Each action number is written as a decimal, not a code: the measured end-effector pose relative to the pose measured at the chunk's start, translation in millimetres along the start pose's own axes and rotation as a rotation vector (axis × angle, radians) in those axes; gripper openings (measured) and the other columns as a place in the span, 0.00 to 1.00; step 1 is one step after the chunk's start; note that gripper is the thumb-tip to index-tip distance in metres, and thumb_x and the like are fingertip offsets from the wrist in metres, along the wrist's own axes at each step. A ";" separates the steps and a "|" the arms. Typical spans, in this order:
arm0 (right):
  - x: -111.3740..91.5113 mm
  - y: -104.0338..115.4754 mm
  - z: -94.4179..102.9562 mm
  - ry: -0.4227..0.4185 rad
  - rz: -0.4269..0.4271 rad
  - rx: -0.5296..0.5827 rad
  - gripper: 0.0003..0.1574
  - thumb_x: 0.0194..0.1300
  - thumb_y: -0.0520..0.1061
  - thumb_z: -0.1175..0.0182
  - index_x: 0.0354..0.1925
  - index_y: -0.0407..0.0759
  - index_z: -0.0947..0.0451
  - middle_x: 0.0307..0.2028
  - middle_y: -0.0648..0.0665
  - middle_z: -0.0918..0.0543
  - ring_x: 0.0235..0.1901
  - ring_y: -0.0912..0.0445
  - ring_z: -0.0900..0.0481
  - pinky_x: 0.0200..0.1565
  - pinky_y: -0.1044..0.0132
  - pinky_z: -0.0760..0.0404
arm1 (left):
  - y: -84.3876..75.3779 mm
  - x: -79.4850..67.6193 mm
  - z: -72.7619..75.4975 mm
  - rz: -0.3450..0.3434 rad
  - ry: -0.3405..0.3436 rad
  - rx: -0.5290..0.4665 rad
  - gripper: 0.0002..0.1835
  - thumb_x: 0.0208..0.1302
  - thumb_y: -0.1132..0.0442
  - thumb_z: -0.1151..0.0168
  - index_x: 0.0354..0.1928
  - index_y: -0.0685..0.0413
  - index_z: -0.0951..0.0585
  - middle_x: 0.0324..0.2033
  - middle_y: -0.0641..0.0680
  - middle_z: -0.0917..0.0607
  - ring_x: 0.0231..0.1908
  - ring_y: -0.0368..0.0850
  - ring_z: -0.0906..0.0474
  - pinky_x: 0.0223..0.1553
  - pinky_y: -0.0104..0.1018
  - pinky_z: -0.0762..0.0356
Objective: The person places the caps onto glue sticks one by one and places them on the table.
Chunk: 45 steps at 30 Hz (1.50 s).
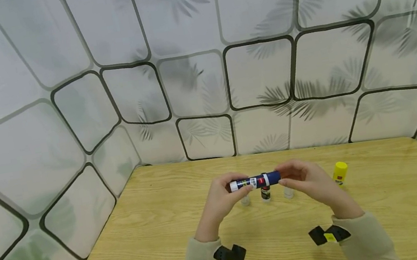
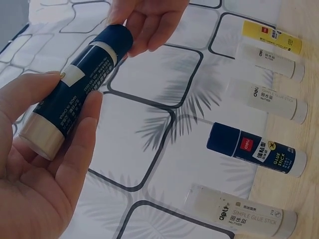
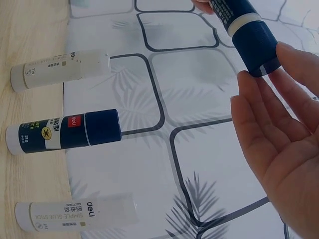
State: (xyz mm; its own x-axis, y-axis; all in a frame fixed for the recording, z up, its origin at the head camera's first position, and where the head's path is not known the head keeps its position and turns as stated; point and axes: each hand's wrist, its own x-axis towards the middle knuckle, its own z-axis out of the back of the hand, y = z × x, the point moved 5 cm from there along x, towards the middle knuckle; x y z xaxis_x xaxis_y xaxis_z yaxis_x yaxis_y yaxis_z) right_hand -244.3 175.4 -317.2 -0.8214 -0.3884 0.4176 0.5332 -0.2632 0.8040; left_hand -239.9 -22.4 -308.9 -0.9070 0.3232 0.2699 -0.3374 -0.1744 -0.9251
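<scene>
A dark blue glue stick (image 1: 257, 181) with a white base lies level in the air between my two hands. My left hand (image 1: 223, 199) grips its body and white base end, thumb along the label. At the other end, my right hand (image 1: 313, 180) pinches the blue cap (image 3: 255, 47) between thumb and fingertips. The cap sits on the tube above a white ring. Behind and below the held stick, another blue glue stick (image 2: 256, 149) stands upright on the table, between translucent white glue sticks (image 2: 244, 211), (image 3: 57, 69).
The wood-grain table (image 1: 160, 237) reaches back to a patterned fabric wall (image 1: 197, 86). A yellow glue stick (image 1: 340, 173) stands at the right end of the row, beyond my right hand. Another translucent white glue stick (image 2: 271, 60) stands beside it.
</scene>
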 end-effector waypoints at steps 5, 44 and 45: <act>-0.5 0.6 0.2 -0.001 0.012 0.021 0.16 0.59 0.36 0.43 0.46 0.31 0.27 0.41 0.36 0.23 0.36 0.58 0.22 0.36 0.67 0.23 | -3.2 -0.3 -2.8 -0.019 0.007 0.003 0.12 0.55 0.68 0.39 0.42 0.66 0.21 0.35 0.57 0.21 0.25 0.39 0.28 0.24 0.29 0.28; 4.0 4.6 -12.3 -0.097 0.047 0.005 0.16 0.62 0.36 0.48 0.48 0.30 0.30 0.43 0.36 0.24 0.40 0.61 0.25 0.41 0.71 0.26 | 33.1 9.5 -32.1 0.047 0.147 0.056 0.11 0.50 0.66 0.34 0.37 0.60 0.20 0.26 0.49 0.21 0.25 0.38 0.26 0.26 0.29 0.27; 4.4 5.0 -13.1 -0.093 0.053 0.002 0.16 0.62 0.36 0.47 0.48 0.30 0.30 0.43 0.36 0.24 0.40 0.61 0.24 0.41 0.71 0.26 | 34.0 9.7 -33.2 0.047 0.150 0.059 0.11 0.49 0.65 0.34 0.36 0.60 0.20 0.25 0.49 0.21 0.25 0.38 0.26 0.26 0.30 0.27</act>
State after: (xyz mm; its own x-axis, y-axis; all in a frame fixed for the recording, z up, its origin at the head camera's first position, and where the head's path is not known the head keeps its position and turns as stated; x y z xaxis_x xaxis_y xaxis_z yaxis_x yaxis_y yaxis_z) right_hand -242.6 160.8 -316.9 -0.8073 -0.3178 0.4972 0.5762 -0.2431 0.7803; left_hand -251.8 5.7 -346.6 -0.8760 0.4476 0.1799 -0.3140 -0.2459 -0.9170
